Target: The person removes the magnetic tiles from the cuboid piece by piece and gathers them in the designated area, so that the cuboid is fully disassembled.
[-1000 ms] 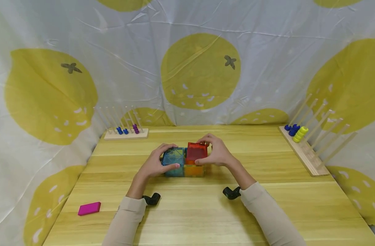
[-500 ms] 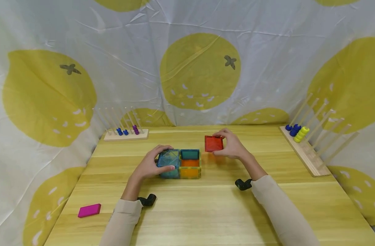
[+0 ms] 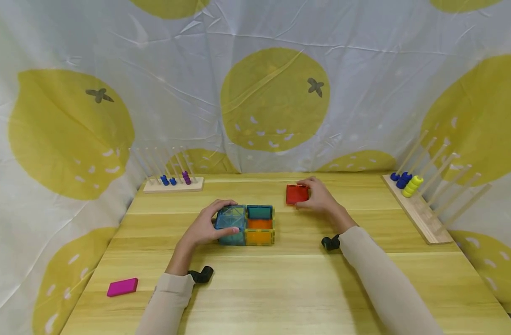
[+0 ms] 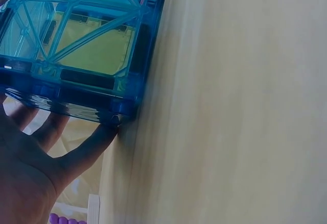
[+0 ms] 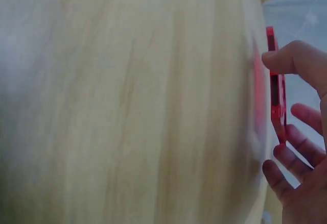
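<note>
In the head view my left hand (image 3: pixel 202 228) grips the left side of a block built from translucent magnetic tiles, thumb in front and fingers behind. Its left half is a blue cube (image 3: pixel 231 217) with a closed top; in the left wrist view the blue top tile (image 4: pixel 76 35) shows a cross-ribbed pattern. The right half is open on top, with a yellow-edged front wall (image 3: pixel 259 238) and orange inside. Behind and right of the block, my right hand (image 3: pixel 321 197) pinches a red square magnetic tile (image 3: pixel 296 194) by its edges. The right wrist view shows this tile (image 5: pixel 276 91) edge-on, close over the table.
A peg board (image 3: pixel 173 187) with blue and purple beads stands at the back left. Along the right side lies another peg board (image 3: pixel 423 215) with blue and yellow beads. A magenta block (image 3: pixel 122 287) lies at the front left of the wooden table (image 3: pixel 264 288).
My right hand has lifted the red tile off the block's right half and carried it right and back, uncovering that compartment. The block and my left hand have shifted slightly left.
</note>
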`<action>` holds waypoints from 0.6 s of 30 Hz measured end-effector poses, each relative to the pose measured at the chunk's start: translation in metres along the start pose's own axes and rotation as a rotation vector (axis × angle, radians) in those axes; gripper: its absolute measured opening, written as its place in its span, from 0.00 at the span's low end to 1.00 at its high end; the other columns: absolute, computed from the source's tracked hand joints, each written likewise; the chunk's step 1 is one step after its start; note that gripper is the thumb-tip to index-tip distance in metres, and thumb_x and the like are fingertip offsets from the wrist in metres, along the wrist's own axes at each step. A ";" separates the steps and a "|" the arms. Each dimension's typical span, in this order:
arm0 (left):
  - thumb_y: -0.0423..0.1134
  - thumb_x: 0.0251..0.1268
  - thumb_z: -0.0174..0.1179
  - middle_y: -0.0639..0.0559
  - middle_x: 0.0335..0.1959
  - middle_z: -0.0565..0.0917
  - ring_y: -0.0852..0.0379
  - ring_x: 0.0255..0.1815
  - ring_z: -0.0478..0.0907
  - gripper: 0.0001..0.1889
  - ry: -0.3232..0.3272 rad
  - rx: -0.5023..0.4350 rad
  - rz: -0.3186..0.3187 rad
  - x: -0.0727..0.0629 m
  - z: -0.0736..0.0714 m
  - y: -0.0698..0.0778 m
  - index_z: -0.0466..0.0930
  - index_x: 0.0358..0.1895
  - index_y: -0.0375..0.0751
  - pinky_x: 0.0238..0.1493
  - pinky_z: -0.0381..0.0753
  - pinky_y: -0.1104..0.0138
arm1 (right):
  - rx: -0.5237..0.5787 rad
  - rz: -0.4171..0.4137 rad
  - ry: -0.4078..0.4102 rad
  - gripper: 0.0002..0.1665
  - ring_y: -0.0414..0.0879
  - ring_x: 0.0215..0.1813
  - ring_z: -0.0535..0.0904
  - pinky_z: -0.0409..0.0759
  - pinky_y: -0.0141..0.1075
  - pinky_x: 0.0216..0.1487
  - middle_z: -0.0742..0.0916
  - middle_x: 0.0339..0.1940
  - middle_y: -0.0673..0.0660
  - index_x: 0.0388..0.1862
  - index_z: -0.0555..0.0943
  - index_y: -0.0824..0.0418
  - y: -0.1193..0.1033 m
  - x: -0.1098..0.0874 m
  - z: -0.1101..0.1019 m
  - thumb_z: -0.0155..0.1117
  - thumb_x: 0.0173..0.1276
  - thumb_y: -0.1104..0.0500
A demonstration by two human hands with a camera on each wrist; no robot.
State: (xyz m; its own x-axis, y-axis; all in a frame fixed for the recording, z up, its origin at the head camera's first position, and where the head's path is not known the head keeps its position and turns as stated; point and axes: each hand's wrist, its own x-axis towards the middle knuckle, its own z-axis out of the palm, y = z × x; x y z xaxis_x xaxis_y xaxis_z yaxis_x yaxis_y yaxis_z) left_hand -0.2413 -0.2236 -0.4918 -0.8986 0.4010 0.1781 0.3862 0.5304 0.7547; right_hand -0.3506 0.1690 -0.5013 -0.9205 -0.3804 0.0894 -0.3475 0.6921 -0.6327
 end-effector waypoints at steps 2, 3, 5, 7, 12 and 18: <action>0.54 0.58 0.75 0.56 0.70 0.75 0.44 0.72 0.70 0.37 -0.003 -0.002 -0.001 0.000 0.000 0.000 0.73 0.72 0.56 0.72 0.67 0.35 | -0.026 0.002 -0.012 0.42 0.58 0.59 0.74 0.79 0.50 0.57 0.78 0.62 0.61 0.69 0.77 0.62 0.004 0.003 0.003 0.79 0.56 0.53; 0.54 0.58 0.75 0.56 0.70 0.75 0.45 0.72 0.70 0.37 -0.005 -0.003 -0.003 0.000 0.000 -0.001 0.73 0.72 0.56 0.72 0.67 0.35 | -0.039 -0.004 -0.016 0.40 0.58 0.58 0.75 0.79 0.50 0.57 0.78 0.62 0.62 0.68 0.78 0.61 0.006 0.005 0.005 0.79 0.56 0.53; 0.54 0.58 0.75 0.56 0.70 0.75 0.45 0.72 0.71 0.38 -0.006 -0.008 -0.007 0.000 0.001 -0.001 0.73 0.72 0.55 0.72 0.67 0.35 | -0.053 -0.014 -0.021 0.36 0.60 0.59 0.75 0.78 0.53 0.58 0.78 0.63 0.62 0.65 0.80 0.61 0.008 0.007 0.006 0.77 0.58 0.53; 0.54 0.58 0.75 0.56 0.71 0.74 0.45 0.72 0.71 0.37 -0.004 -0.011 -0.014 0.000 0.001 -0.001 0.73 0.72 0.57 0.71 0.68 0.35 | -0.065 -0.024 -0.030 0.33 0.63 0.63 0.74 0.77 0.56 0.62 0.77 0.66 0.63 0.65 0.81 0.61 0.009 0.008 0.008 0.75 0.61 0.53; 0.56 0.59 0.74 0.56 0.74 0.72 0.43 0.75 0.68 0.37 -0.006 -0.016 -0.039 0.000 0.001 0.001 0.72 0.72 0.62 0.72 0.66 0.34 | -0.106 -0.038 -0.043 0.31 0.69 0.71 0.69 0.70 0.63 0.70 0.72 0.74 0.67 0.68 0.79 0.62 0.009 0.010 0.010 0.70 0.68 0.52; 0.56 0.60 0.73 0.55 0.77 0.69 0.42 0.76 0.66 0.39 -0.009 -0.039 -0.063 0.000 0.002 -0.001 0.69 0.75 0.61 0.72 0.65 0.33 | -0.126 -0.033 -0.029 0.33 0.71 0.73 0.67 0.70 0.63 0.70 0.69 0.77 0.68 0.72 0.76 0.61 0.007 0.011 0.013 0.69 0.71 0.52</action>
State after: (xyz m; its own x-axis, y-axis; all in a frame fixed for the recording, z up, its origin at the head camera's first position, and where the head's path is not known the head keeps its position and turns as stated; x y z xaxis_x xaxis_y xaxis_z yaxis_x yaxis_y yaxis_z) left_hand -0.2414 -0.2226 -0.4933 -0.9190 0.3745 0.1234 0.3199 0.5252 0.7885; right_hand -0.3613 0.1614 -0.5151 -0.9033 -0.4206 0.0851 -0.3989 0.7499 -0.5278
